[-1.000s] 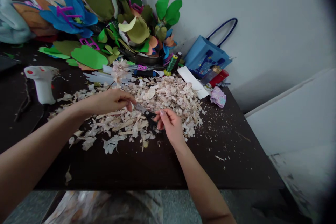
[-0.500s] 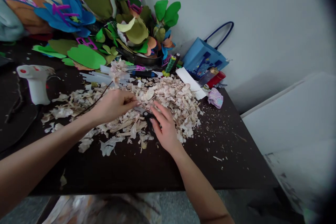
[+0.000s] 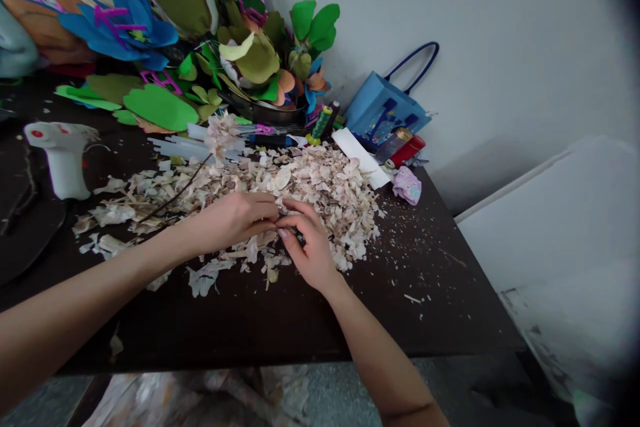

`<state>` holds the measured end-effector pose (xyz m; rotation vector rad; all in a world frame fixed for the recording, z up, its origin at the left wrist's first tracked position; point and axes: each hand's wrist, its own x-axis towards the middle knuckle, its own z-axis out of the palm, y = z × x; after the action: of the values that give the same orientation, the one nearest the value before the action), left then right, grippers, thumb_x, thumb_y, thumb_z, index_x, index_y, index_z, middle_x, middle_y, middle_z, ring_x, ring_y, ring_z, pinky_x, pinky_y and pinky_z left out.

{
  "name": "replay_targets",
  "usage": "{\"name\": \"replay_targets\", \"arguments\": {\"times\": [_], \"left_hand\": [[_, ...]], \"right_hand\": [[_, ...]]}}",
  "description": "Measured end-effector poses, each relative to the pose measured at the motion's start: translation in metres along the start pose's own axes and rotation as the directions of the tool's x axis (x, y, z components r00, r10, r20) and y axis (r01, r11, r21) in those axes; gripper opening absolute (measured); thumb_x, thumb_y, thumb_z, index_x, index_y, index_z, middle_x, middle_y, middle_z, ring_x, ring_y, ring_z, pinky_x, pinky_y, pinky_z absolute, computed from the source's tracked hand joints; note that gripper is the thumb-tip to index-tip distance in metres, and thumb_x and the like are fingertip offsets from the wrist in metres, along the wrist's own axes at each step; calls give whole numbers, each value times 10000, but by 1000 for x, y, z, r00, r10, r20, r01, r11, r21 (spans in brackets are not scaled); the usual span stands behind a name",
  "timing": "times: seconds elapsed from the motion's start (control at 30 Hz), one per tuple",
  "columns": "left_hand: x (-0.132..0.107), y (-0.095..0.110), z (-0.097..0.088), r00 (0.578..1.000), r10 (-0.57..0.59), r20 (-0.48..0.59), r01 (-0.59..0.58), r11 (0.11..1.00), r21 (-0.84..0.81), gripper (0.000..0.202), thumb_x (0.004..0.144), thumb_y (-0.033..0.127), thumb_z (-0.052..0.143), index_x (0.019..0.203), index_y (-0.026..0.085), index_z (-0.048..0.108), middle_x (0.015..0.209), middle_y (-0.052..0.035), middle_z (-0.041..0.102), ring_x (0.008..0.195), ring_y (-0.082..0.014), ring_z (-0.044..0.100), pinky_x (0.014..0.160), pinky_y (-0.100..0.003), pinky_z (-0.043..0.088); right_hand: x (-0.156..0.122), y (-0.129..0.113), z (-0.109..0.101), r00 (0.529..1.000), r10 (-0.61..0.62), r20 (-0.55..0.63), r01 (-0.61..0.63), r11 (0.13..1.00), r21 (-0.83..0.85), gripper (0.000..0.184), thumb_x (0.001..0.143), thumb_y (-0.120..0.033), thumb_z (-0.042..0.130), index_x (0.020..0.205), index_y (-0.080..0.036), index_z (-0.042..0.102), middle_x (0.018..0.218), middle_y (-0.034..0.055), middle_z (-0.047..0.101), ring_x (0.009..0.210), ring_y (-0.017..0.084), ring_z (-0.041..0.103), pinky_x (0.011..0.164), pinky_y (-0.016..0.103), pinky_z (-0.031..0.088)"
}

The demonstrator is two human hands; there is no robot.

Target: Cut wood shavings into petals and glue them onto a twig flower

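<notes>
My left hand (image 3: 243, 213) reaches over a pile of pale dried petals and scraps (image 3: 325, 177), its fingers pinched together; what they hold is hidden. Against its fingertips, my right hand (image 3: 310, 247) is curled with thumb and fingers nearly meeting. Only a dark patch shows inside that grip, where the black handles of scissors showed half a second ago; the blades are hidden. A brown twig (image 3: 177, 195) topped by a pale petal flower (image 3: 223, 135) lies on the pile, just beyond my left wrist.
A white glue gun (image 3: 65, 160) stands at left near clear glue sticks (image 3: 177, 147). Coloured felt flowers (image 3: 135, 23) fill the back. Thread spools (image 3: 320, 123), a blue bag (image 3: 385, 107), a white strip (image 3: 361, 159) and a crumpled lilac cloth (image 3: 407, 185) stand or lie towards the right.
My left hand has moved right and slightly down, so its fingertips meet those of my right hand. The scissors, visible under my right hand before, are now mostly covered.
</notes>
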<state>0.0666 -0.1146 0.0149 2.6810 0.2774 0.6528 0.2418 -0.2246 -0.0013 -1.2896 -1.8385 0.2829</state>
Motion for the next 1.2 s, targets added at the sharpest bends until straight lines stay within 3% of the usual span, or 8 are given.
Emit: {"name": "replay_targets", "arguments": {"times": [0.17, 0.27, 0.5, 0.6, 0.7, 0.87, 1.03, 1.2], "left_hand": [[-1, 12, 4, 997, 74, 18, -76, 928, 364, 185, 945, 173, 443, 847, 173, 600, 805, -56, 624, 632, -166, 571, 503, -263, 351], [-1, 15, 6, 994, 105, 35, -110, 889, 445, 203, 949, 170, 423, 827, 180, 585, 808, -53, 630, 664, -182, 585, 510, -274, 341], [-1, 0, -7, 986, -113, -126, 144, 952, 269, 328, 984, 307, 364, 746, 188, 556, 640, -11, 562, 514, -139, 488, 473, -258, 270], [-2, -5, -16, 939, -265, -219, 316, 918, 241, 428, 957, 379, 407, 569, 202, 432, 488, 19, 419, 433, -124, 390, 463, -269, 222], [-3, -9, -25, 880, -368, -302, 427, 890, 162, 414, 913, 371, 485, 551, 212, 363, 469, 35, 375, 423, -108, 360, 466, -264, 255], [-6, -20, -35, 810, -423, -406, 478, 877, 41, 38, 886, 234, 522, 875, 207, 547, 706, -4, 518, 608, -139, 493, 568, -260, 392], [-7, -33, -36, 772, -475, -422, 517, 856, -17, 129, 915, 204, 456, 1007, 206, 546, 824, -29, 493, 662, -155, 520, 588, -269, 431], [-5, -36, -32, 741, -528, -414, 554, 830, -68, 140, 934, 210, 451, 1010, 191, 567, 894, -54, 547, 707, -166, 558, 591, -276, 446]], "right_hand": [[-2, 2, 2, 999, -38, -14, 37, 999, -39, 143, 949, -164, 462, 998, -204, 591, 1180, 129, 571, 1161, 242, 539, 996, 414, 467], [-3, 2, 2, 999, -40, -24, 39, 998, -48, 145, 946, -159, 452, 982, -202, 586, 1148, 130, 579, 1129, 241, 547, 974, 409, 475], [0, 3, 3, 979, 194, -66, -168, 944, 283, 141, 949, -269, 495, 925, -204, 618, 942, 69, 633, 880, 182, 626, 762, 308, 516], [-3, 4, 4, 938, 343, -49, -310, 892, 328, 202, 910, -349, 574, 767, -210, 548, 631, -19, 550, 553, 130, 525, 529, 246, 425], [-6, 6, 1, 924, 372, -93, -338, 904, 261, 388, 935, -389, 527, 599, -222, 427, 462, -60, 403, 436, 111, 400, 465, 244, 326], [-4, 17, -5, 923, 347, -168, -330, 936, 122, 346, 918, -333, 541, 608, -217, 439, 494, -51, 433, 467, 114, 414, 496, 248, 332], [-3, 34, -4, 892, 426, -149, -406, 902, 147, 131, 898, -296, 568, 809, -199, 558, 590, -42, 499, 510, 121, 481, 509, 238, 371], [-5, 40, -6, 880, 460, -120, -442, 885, 147, 195, 925, -295, 526, 754, -205, 509, 546, -58, 432, 485, 114, 433, 493, 238, 332]]}}
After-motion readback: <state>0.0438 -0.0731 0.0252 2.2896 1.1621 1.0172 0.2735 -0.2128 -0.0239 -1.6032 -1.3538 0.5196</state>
